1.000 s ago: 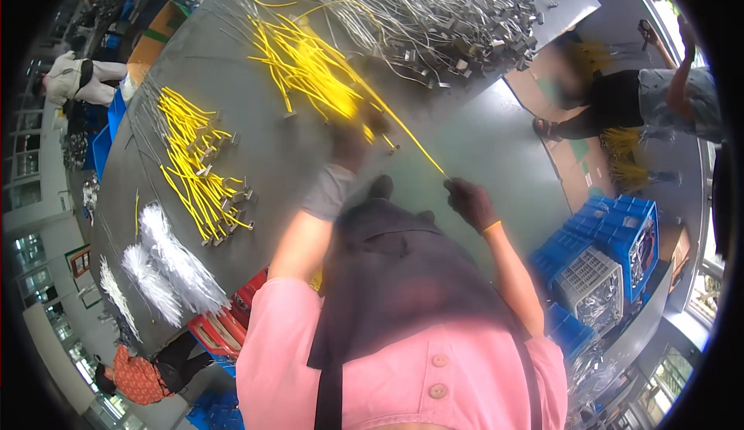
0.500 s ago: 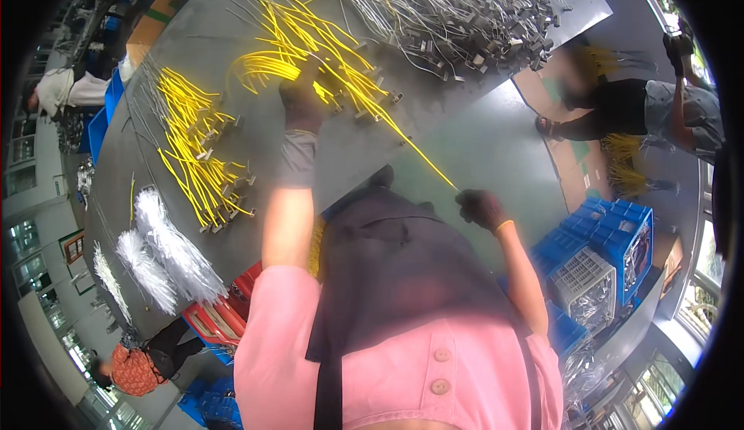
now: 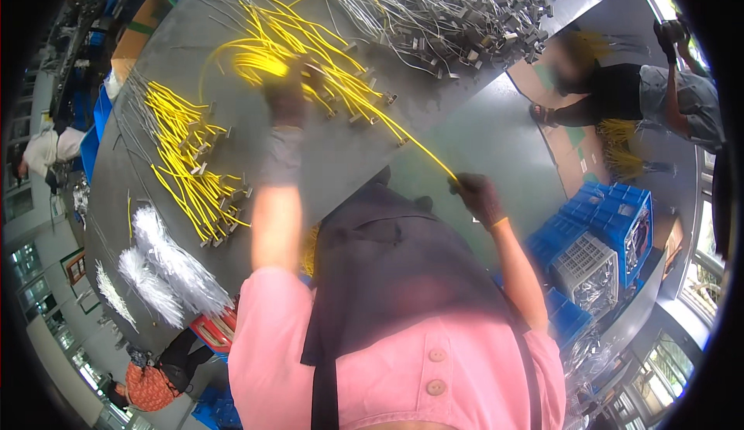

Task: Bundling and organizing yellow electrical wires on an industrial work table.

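Note:
I stand at a grey table [image 3: 178, 58] in a pink shirt and dark apron. My left hand [image 3: 288, 94], in a dark glove, reaches out over a loose heap of yellow wires [image 3: 306, 50] with small connectors and rests on it. My right hand [image 3: 479, 196], also gloved, is closed on the end of one yellow wire [image 3: 422, 149] that runs taut from the heap back past the table's near edge. Whether the left hand's fingers grip any wires is blurred.
A second bundle of yellow wires [image 3: 190, 163] lies to the left, with bunches of white cable ties [image 3: 167, 263] below it. A big pile of grey wires [image 3: 449, 4] fills the far end. Blue crates [image 3: 612, 228] stand at my right. Another person [image 3: 628, 93] crouches on the floor beyond.
My left hand has stretched farther out across the table onto the yellow heap. My right hand has stayed near the edge, holding the wire end.

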`<action>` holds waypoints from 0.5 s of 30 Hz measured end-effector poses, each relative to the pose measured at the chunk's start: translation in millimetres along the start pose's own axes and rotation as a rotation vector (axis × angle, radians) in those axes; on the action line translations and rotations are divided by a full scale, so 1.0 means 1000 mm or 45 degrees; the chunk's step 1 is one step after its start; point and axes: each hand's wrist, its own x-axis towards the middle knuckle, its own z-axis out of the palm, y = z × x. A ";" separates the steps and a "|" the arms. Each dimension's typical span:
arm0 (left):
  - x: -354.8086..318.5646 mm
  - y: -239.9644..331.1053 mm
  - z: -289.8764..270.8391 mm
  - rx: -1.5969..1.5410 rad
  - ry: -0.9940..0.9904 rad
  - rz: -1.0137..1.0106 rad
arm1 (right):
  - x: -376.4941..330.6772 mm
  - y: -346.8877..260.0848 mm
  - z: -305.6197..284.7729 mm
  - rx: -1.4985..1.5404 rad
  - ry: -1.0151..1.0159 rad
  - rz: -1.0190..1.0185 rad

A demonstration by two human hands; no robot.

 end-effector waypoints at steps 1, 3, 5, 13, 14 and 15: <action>-0.008 -0.045 -0.003 -0.549 -0.184 -0.876 | -0.005 0.019 -0.002 -0.172 0.024 -0.065; 0.031 -0.084 -0.033 0.065 -0.078 -0.262 | -0.041 0.084 -0.009 -0.278 0.043 0.084; 0.028 -0.161 -0.057 0.109 -0.163 -0.399 | -0.053 0.095 -0.009 -0.212 -0.018 0.195; 0.072 -0.147 -0.092 -1.355 0.217 -1.460 | 0.009 0.000 0.004 0.201 -0.024 0.113; 0.064 -0.131 -0.085 -1.228 0.083 -1.371 | 0.025 -0.016 0.007 0.227 -0.006 0.093; 0.053 -0.125 -0.081 -1.081 -0.034 -1.278 | 0.044 -0.035 0.011 0.257 -0.002 0.058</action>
